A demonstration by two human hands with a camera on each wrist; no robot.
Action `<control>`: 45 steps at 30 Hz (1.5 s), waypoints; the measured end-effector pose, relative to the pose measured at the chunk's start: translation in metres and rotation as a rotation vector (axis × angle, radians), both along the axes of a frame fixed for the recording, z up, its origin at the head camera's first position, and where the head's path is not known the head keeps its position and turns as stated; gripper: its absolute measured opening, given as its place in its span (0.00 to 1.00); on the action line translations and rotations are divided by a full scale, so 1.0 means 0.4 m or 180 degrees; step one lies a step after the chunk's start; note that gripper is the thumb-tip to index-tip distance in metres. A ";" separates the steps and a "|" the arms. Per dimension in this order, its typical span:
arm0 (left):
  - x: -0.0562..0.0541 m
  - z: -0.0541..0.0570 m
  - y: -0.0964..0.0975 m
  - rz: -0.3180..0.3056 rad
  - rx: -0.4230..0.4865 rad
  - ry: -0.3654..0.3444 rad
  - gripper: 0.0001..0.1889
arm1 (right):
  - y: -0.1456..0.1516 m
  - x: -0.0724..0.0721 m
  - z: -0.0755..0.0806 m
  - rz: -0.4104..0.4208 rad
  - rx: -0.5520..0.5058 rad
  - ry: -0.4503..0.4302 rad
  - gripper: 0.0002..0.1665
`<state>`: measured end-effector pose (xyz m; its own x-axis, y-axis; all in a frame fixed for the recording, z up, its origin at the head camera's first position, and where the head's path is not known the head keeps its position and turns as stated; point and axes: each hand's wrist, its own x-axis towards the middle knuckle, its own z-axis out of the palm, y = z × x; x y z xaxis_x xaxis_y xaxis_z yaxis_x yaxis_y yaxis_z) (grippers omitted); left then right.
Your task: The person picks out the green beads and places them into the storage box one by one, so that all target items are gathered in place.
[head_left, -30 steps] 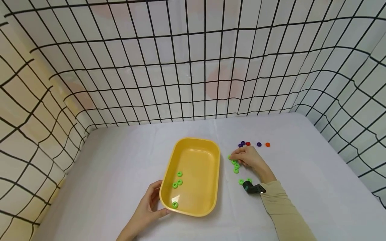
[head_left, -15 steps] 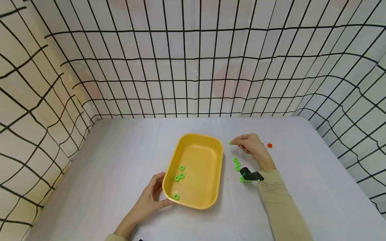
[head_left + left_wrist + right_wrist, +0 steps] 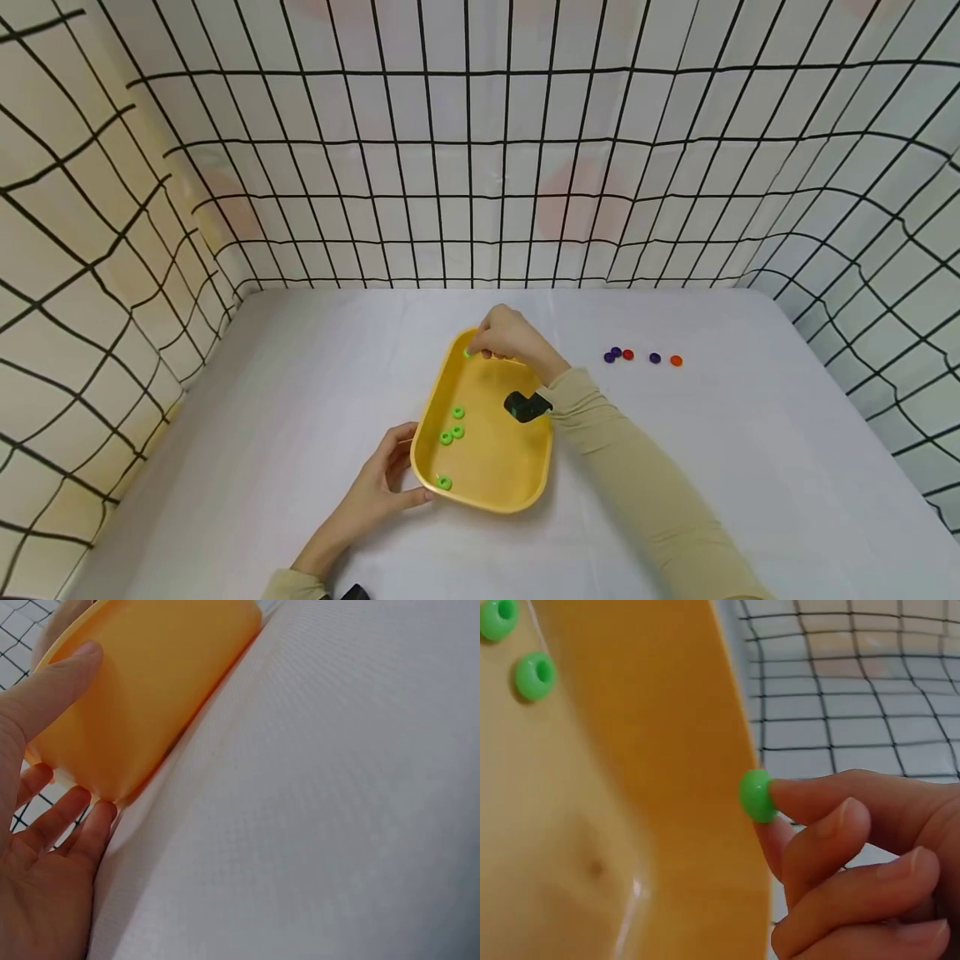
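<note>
My left hand (image 3: 378, 483) grips the near-left corner of a yellow plastic tray (image 3: 501, 467). In the left wrist view the thumb lies along one side of the tray and the fingertips (image 3: 75, 801) touch the other. Over the tray's far end, my right hand (image 3: 512, 333) pinches a green bead (image 3: 757, 796) between thumb and index finger, with the other fingers curled. Several green ring-shaped beads, one a loose bead (image 3: 444, 482) in the near-left corner, lie on the tray floor.
Right of the tray on the white cloth (image 3: 300, 367) lie purple beads (image 3: 655, 358), a red bead (image 3: 627, 355) and an orange bead (image 3: 677, 361). A black grid net (image 3: 487, 192) stands behind and along both sides. The right sleeve (image 3: 637, 467) crosses the table.
My right hand has picked up a green bead from the table and carried it left over the tray. The sleeve now covers where the other green beads lay. The left hand still holds the tray.
</note>
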<state>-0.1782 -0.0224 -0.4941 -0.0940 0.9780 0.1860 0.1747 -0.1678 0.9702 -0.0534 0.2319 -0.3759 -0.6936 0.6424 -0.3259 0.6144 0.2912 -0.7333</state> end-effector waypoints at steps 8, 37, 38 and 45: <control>0.004 0.000 0.003 0.0004 -0.0055 -0.0014 0.42 | -0.041 -0.037 -0.059 0.0500 0.0220 -0.0409 0.16; 0.007 -0.002 -0.001 0.0071 -0.0136 -0.0041 0.43 | -0.062 -0.058 -0.109 0.0459 -0.0004 -0.0585 0.15; 0.008 -0.001 -0.001 0.0079 -0.0146 -0.0044 0.43 | -0.062 -0.057 -0.110 0.0465 0.0002 -0.0570 0.14; 0.010 0.003 -0.002 0.0093 -0.0227 -0.0070 0.43 | -0.063 -0.055 -0.107 0.0435 0.0048 -0.0415 0.13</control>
<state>-0.1742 -0.0234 -0.4929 -0.1261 0.9855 0.1136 0.1570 -0.0932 0.9832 -0.0755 0.2066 -0.4187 -0.7272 0.5507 -0.4099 0.6580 0.3888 -0.6449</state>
